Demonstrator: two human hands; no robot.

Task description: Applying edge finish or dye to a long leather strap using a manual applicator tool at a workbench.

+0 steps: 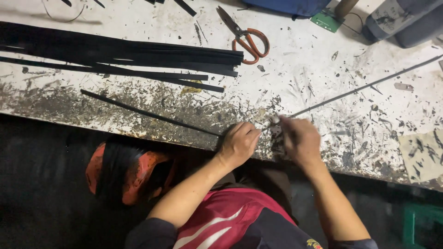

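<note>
My left hand (238, 143) rests at the near edge of a stained white workbench (300, 78), closed on the end of a long thin black strip (143, 112) that runs off to the left. My right hand (301, 139) is just beside it, blurred, fingers pinched at the end of a thin grey rod (369, 85) that stretches to the far right. The two hands almost touch where strip and rod meet.
A pile of long black strips (120, 57) lies across the left of the bench. Orange-handled scissors (247, 37) sit at the back. A grey cylinder (397, 16) and a green board (326, 20) are at the top right. An orange bucket (124, 175) of strips stands below.
</note>
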